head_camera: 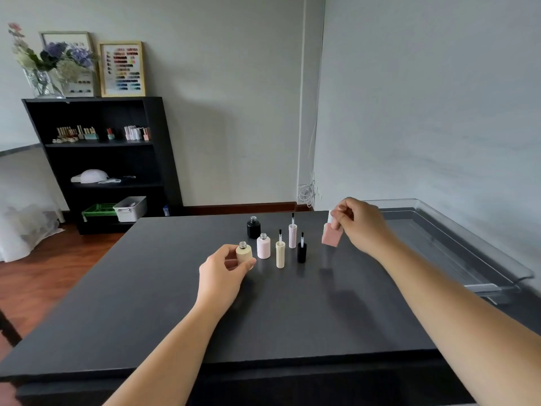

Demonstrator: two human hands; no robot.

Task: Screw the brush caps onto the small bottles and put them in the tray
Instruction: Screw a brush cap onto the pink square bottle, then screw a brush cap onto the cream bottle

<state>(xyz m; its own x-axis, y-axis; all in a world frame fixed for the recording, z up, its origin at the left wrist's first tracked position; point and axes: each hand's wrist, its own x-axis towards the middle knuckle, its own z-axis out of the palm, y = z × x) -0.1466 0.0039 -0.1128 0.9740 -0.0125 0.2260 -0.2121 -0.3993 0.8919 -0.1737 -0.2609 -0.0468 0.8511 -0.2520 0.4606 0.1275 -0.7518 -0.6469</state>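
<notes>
**A:** ok so right hand (358, 222) first. It's up off the tabletop (175, 303), fingers pinched round the top of a dusty pink bottle (332, 235). The bottle looks boxy, flat-sided, matte, and it hangs tilted. Whatever sits on its neck is pale, but the fingers cover most of it, so I can't tell if it's fully screwed on.

**B:** and the left hand (224, 271)?

**A:** Curled round a squat cream bottle (244, 253), thumb and fingers pressed on its sides. It's round and matte, with a bare silvery threaded neck and no cap. Can't tell if its base touches the tabletop, the hand hides that.

**B:** the rest?

**A:** Just beside it, a light pink bottle (263, 246), same open threaded neck. Behind that, a glossy black bottle (253, 227), also uncapped. Then three brush caps standing upside down with bristles up: a ribbed cream cap (280, 254), a taller pale pink cap (292, 235) and a short black cap (301, 252). The bristle tips are tiny and a bit blurry.

**B:** tray?

**A:** Clear plastic tray (497, 259) off to the right, with rounded corners and see-through walls. The right forearm covers part of its near end. The tabletop is dark and matte.
</notes>
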